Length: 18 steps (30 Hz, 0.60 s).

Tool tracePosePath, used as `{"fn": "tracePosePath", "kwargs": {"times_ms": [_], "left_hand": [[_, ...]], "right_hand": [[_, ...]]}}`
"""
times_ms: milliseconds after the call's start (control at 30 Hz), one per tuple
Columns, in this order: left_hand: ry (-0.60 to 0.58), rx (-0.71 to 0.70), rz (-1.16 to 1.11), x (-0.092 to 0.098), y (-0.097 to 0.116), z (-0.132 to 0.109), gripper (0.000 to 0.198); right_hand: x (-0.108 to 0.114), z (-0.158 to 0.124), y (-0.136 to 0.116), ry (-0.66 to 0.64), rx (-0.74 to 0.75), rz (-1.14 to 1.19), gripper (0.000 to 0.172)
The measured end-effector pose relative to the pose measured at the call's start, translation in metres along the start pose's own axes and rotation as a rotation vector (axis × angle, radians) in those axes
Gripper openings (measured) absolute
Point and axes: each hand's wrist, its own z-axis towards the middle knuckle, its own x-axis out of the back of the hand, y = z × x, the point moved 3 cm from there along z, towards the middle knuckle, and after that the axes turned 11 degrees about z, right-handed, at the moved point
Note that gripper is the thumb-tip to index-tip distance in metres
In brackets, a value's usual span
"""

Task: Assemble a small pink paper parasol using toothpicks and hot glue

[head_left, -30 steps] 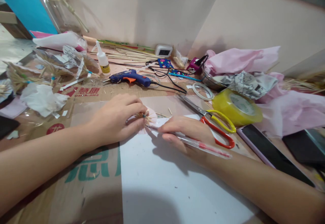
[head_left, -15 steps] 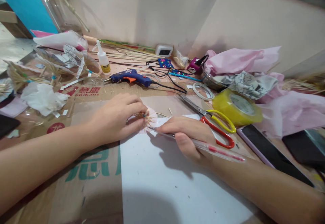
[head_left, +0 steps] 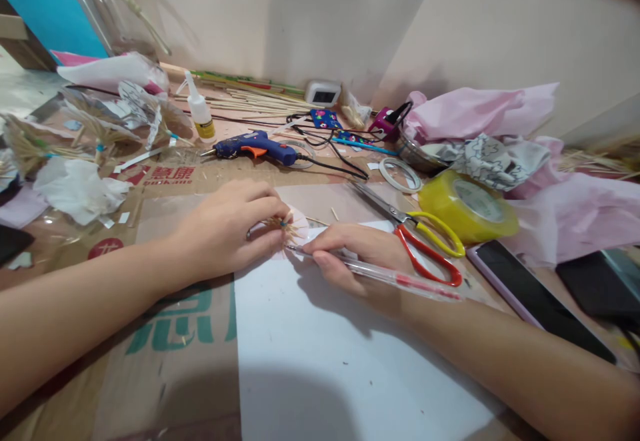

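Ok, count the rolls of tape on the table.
2. The wide yellow tape roll lies right of the scissors; the thin white tape roll lies behind their blades. A faint ring by the glue gun may be a third.

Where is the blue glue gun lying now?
In the head view, the blue glue gun lies left of centre, beyond the left hand and right of the small glue bottle.

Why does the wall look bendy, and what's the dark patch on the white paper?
Head view: the wide lens bends the wall and stretches both arms. The patch on the paper is a shadow, probably the person's own; a smaller one lies under the right hand holding the pen. The left hand and its stick fan are sharp. The top-left jar is blurred.
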Motion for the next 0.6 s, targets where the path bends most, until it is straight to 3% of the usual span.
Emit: {"fn": "tracePosePath", "kwargs": {"times_ms": [600], "left_hand": [[0.018,-0.009,-0.006,0.0002,0.0010,-0.0017,0.014]], "right_hand": [[-0.0041,0.0015,-0.0001,-0.011,0.001,0.008,0.012]]}}
